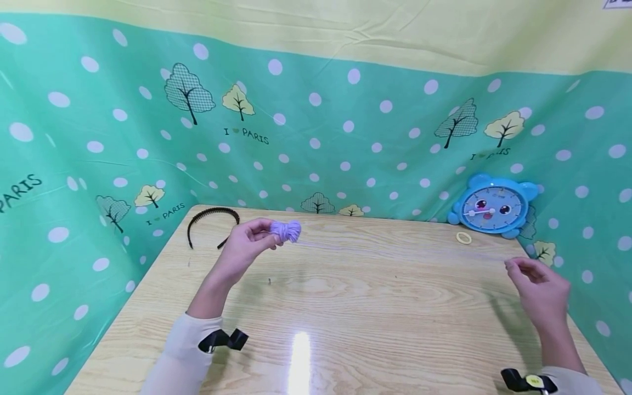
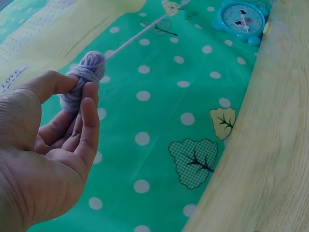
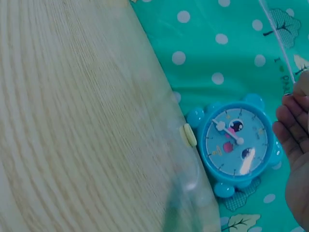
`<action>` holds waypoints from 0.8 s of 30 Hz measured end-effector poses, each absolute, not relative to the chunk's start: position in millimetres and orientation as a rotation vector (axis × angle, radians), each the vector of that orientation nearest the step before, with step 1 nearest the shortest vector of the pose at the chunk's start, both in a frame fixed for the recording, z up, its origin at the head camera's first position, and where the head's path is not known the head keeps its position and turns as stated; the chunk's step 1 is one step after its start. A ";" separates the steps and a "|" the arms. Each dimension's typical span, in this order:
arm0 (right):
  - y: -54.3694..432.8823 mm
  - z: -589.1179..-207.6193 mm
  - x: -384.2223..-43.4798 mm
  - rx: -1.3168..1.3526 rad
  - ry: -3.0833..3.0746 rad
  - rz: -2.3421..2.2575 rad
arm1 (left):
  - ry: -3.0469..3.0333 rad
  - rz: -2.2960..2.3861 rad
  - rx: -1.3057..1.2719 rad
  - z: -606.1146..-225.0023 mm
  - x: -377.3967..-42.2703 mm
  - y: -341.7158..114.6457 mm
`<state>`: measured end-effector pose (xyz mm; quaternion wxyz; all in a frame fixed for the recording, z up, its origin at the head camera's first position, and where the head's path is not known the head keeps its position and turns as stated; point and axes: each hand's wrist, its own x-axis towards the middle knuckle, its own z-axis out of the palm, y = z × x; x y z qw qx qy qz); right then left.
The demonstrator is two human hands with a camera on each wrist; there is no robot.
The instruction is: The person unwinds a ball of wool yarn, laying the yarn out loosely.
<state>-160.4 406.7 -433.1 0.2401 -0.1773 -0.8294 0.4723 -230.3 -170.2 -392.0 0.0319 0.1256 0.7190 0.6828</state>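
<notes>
A small bundle of lilac yarn (image 1: 286, 231), bound round its middle, is pinched between the thumb and fingers of my left hand (image 1: 245, 244), raised over the back left of the table. From the bundle one strand (image 2: 140, 35) stretches across to the right. My right hand (image 1: 540, 288) pinches the far end of that strand between thumb and forefinger, above the table's right side. In the right wrist view the strand (image 3: 282, 46) runs taut down to the fingertips, and part of the right hand (image 3: 295, 150) falls outside the picture.
A black toothed headband (image 1: 213, 211) lies at the table's back left corner. At the back right stands a blue clock (image 1: 494, 206) with animal ears, a pale yellow ring (image 1: 463, 238) beside it. Behind the wooden table (image 1: 375, 323) hangs a green dotted curtain (image 1: 316, 120).
</notes>
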 end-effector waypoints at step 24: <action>434.1 -442.1 -169.4 -0.781 -1.951 1.520 | 2.217 2.114 0.395 -389.7 -230.7 -182.5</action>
